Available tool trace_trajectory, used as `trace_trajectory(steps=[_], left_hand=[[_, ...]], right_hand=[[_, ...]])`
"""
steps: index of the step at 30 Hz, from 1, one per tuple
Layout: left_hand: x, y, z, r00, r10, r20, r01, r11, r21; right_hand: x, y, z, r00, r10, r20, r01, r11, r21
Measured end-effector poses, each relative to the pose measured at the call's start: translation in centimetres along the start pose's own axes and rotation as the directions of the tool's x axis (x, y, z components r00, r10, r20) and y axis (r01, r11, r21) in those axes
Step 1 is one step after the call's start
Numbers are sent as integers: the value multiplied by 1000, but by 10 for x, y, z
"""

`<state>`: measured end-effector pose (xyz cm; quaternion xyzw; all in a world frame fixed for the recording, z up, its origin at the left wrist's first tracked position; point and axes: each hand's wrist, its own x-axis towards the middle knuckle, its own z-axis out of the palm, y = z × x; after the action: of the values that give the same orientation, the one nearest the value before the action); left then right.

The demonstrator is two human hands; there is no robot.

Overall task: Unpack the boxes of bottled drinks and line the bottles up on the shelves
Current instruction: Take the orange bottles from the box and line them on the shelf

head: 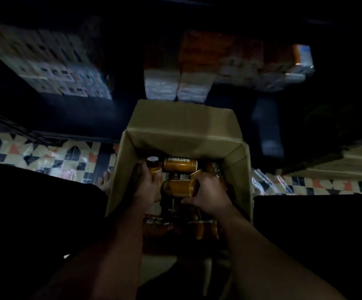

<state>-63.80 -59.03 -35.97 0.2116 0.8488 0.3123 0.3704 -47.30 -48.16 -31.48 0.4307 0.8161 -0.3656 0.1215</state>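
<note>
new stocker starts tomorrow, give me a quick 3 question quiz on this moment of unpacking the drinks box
1. True or false: both hands are inside the open cardboard box.
2. Which hand grips the brown bottle lying on its side? A) left B) right C) neither
3. What colour is the cap of the upright bottle that the left hand holds?

Key
1. True: the left hand and the right hand are both down among the bottles.
2. B: the right hand's fingers curl round its end.
3. White.
</note>
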Motion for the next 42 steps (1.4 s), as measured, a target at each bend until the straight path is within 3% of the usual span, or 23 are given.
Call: trace_trajectory(steps=[3, 5, 7, 11, 14, 19, 27, 32, 42], left_hand=[[9, 11, -18, 996, 17, -88, -35, 979, -201], [14, 15, -30, 994, -44, -103, -2, 914, -406], [-11, 51, -47, 991, -21, -136, -59, 829, -557], [-54, 110, -72, 949, 281, -146, -316, 828, -464], [-69, 154, -99, 895, 438, -80, -433, 814, -386], [-96, 226, -146, 718, 683, -132, -684, 658, -316], [-142, 322, -202, 454, 844, -286, -873, 356, -334], [-144, 357, -222, 447, 816, -366, -864, 288, -413], [-82, 392, -235, 473, 822, -318, -860, 351, -371]], right_hand=[[-14, -10, -14, 987, 23, -158, -10, 997, 82], [-21, -16, -26, 966, 22, -259, 29, 981, 192], [-27, -25, -39, 944, 22, -328, 74, 958, 278], [-42, -49, -82, 936, -28, -351, 188, 882, 432], [-56, -71, -121, 907, -124, -401, 302, 857, 417], [-94, -106, -184, 751, -313, -581, 557, 773, 304], [-137, -165, -266, 447, -404, -798, 804, 573, 161], [-139, -193, -307, 341, -462, -819, 840, 540, 44], [-75, -195, -342, 357, -407, -841, 814, 577, 66]])
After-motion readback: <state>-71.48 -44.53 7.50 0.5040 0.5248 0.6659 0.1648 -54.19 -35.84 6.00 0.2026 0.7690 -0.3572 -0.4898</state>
